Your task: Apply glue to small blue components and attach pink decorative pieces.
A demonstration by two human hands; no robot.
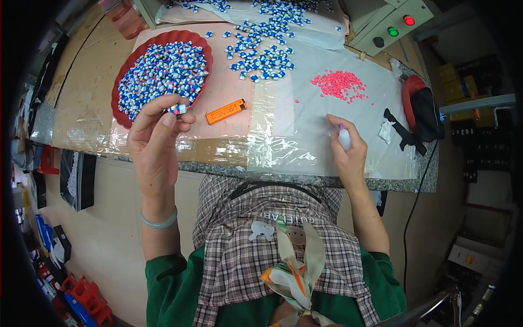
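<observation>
Left hand (154,137) at near side of red bowl (208,57), fingers pinching one blue-white piece (180,109). Orange lighter (226,111) on bench (81,103). Right hand (353,154) has fingers closed around white tube (344,138), near pink bits (340,86).

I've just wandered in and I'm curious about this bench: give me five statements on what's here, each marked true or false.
1. The left hand holds a small blue-and-white piece. True.
2. The right hand holds a pair of scissors. False: it holds a small pale bottle with a purplish tip.
3. The red bowl is heaped with small pieces. True.
4. The pile of pink bits lies left of the red bowl. False: it lies to the bowl's right.
5. On the box with lights, a green light and a red light show. True.
</observation>
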